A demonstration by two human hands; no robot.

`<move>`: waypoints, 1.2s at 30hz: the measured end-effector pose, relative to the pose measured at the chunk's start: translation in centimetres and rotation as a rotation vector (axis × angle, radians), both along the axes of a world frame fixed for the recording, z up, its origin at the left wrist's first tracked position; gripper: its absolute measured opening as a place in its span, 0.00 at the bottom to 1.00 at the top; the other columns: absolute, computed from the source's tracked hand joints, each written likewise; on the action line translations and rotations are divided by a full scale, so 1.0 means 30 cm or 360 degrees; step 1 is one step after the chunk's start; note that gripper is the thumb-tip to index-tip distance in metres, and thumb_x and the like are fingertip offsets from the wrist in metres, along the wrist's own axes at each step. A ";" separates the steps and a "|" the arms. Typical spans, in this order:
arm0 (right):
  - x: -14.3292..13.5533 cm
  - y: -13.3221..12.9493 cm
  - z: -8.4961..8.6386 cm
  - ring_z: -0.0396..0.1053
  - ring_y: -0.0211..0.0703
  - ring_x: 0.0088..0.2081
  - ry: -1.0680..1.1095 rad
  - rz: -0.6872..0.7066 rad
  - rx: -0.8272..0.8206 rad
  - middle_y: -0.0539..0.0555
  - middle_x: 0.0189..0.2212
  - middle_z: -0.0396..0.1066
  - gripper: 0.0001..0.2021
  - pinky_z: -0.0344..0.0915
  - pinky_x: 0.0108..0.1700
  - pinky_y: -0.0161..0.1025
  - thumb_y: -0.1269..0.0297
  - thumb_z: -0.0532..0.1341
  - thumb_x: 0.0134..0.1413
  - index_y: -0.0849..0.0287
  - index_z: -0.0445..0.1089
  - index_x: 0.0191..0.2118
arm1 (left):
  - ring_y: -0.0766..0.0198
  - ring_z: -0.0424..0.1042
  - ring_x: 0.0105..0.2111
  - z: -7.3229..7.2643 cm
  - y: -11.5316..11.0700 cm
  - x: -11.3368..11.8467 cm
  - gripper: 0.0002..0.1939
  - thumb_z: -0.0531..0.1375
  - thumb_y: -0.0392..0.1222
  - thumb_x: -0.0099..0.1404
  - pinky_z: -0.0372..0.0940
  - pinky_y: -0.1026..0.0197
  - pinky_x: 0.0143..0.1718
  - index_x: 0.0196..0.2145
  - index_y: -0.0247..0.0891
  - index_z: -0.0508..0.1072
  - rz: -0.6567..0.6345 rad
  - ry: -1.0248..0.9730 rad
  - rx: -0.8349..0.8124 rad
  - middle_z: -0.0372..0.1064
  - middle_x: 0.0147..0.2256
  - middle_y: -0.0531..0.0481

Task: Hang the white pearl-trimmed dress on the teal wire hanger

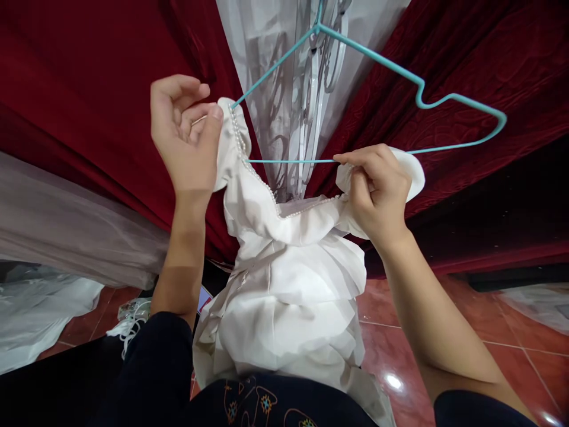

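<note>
A white dress (288, 273) with a pearl-beaded neckline hangs down in front of me, its skirt in loose folds. Its left strap sits over the left arm of a turquoise hanger (373, 54). My left hand (186, 130) is beside that strap, with thumb and a finger pinched at its edge and the other fingers loosely curled. At the other shoulder, my right hand (377, 190) is closed on the ruffled strap, its fingertips touching the hanger's lower bar. The hanger's right end sticks out beyond this strap. Cloth inside my right hand is hidden.
Dark red curtains (89, 53) flank a pale fabric and white scrolled metalwork (311, 107) behind the hanger. White fabric (40, 308) lies low at left, near a bundle of white cords (133, 326). Red tiles (400, 332) cover the floor.
</note>
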State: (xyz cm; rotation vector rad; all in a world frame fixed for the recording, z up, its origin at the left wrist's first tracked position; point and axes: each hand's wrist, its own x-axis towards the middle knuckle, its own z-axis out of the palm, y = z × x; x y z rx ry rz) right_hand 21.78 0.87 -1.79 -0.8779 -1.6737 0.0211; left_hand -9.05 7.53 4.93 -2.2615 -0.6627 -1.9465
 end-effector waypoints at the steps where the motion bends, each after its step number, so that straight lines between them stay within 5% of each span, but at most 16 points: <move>1: 0.002 0.000 0.000 0.72 0.44 0.41 -0.0005 -0.0022 0.0007 0.54 0.38 0.73 0.18 0.70 0.42 0.44 0.74 0.52 0.64 0.51 0.78 0.48 | 0.64 0.74 0.51 -0.009 -0.033 0.034 0.25 0.63 0.63 0.73 0.75 0.57 0.49 0.55 0.42 0.69 0.0023 0.0014 0.0044 0.71 0.50 0.49; 3: 0.006 0.002 0.000 0.72 0.44 0.40 -0.0026 -0.0044 0.0026 0.54 0.37 0.73 0.18 0.70 0.42 0.44 0.73 0.52 0.64 0.51 0.78 0.47 | 0.61 0.74 0.50 -0.024 -0.111 0.101 0.17 0.61 0.56 0.77 0.71 0.51 0.57 0.54 0.44 0.70 0.0170 -0.0141 -0.0155 0.71 0.50 0.48; 6: 0.007 0.005 0.003 0.72 0.44 0.39 -0.0051 -0.0045 0.0061 0.54 0.37 0.73 0.18 0.69 0.41 0.44 0.74 0.52 0.63 0.51 0.77 0.47 | 0.56 0.70 0.58 -0.041 -0.177 0.146 0.11 0.61 0.48 0.77 0.64 0.45 0.65 0.55 0.49 0.70 0.0389 0.0121 -0.0339 0.71 0.54 0.49; 10: 0.005 0.008 0.001 0.72 0.44 0.40 -0.0043 -0.0045 0.0089 0.53 0.38 0.73 0.19 0.69 0.42 0.44 0.75 0.52 0.63 0.51 0.77 0.48 | 0.55 0.70 0.55 -0.073 -0.097 0.074 0.20 0.70 0.43 0.69 0.66 0.47 0.62 0.55 0.46 0.71 0.0603 0.0164 -0.0351 0.73 0.54 0.50; 14: 0.006 0.010 -0.003 0.72 0.43 0.39 -0.0027 -0.0070 0.0110 0.53 0.37 0.73 0.19 0.68 0.42 0.43 0.76 0.52 0.62 0.52 0.77 0.47 | 0.57 0.74 0.50 -0.087 -0.025 -0.008 0.09 0.65 0.48 0.74 0.70 0.50 0.57 0.48 0.45 0.75 0.0475 0.0117 -0.0532 0.75 0.47 0.51; 18: 0.009 0.017 -0.004 0.72 0.44 0.39 0.0010 -0.0106 0.0088 0.54 0.37 0.74 0.20 0.68 0.42 0.44 0.76 0.52 0.61 0.51 0.78 0.46 | 0.53 0.77 0.52 -0.051 -0.058 -0.036 0.09 0.64 0.46 0.73 0.71 0.51 0.56 0.50 0.46 0.78 0.0340 0.0232 -0.0598 0.78 0.48 0.49; 23: 0.009 0.020 -0.003 0.71 0.43 0.39 0.0047 -0.0039 0.0083 0.53 0.37 0.73 0.20 0.67 0.42 0.43 0.77 0.52 0.61 0.52 0.78 0.45 | 0.59 0.81 0.47 -0.014 -0.078 -0.068 0.10 0.63 0.48 0.76 0.76 0.56 0.50 0.47 0.44 0.82 0.0207 0.0223 -0.0618 0.82 0.45 0.53; 27: -0.007 0.015 -0.001 0.71 0.42 0.38 0.0057 0.0030 0.0085 0.53 0.36 0.73 0.19 0.66 0.40 0.42 0.77 0.52 0.60 0.53 0.78 0.45 | 0.65 0.80 0.39 0.013 -0.030 -0.074 0.12 0.64 0.52 0.76 0.76 0.57 0.40 0.43 0.42 0.80 0.0262 0.0033 -0.0459 0.79 0.38 0.55; 32: -0.028 0.014 -0.001 0.71 0.42 0.38 0.0032 0.0025 0.0007 0.53 0.36 0.74 0.18 0.67 0.40 0.42 0.76 0.52 0.61 0.54 0.77 0.45 | 0.67 0.75 0.42 0.067 0.115 -0.100 0.17 0.52 0.55 0.81 0.75 0.53 0.48 0.44 0.41 0.72 0.0638 0.0132 -0.0070 0.74 0.39 0.57; 36: -0.009 0.020 0.003 0.71 0.42 0.37 0.0008 -0.0033 0.0035 0.53 0.35 0.73 0.18 0.67 0.40 0.42 0.76 0.52 0.60 0.55 0.77 0.44 | 0.64 0.75 0.49 0.076 0.186 -0.109 0.13 0.58 0.54 0.78 0.74 0.51 0.54 0.51 0.45 0.71 0.0487 0.0482 -0.0467 0.75 0.47 0.57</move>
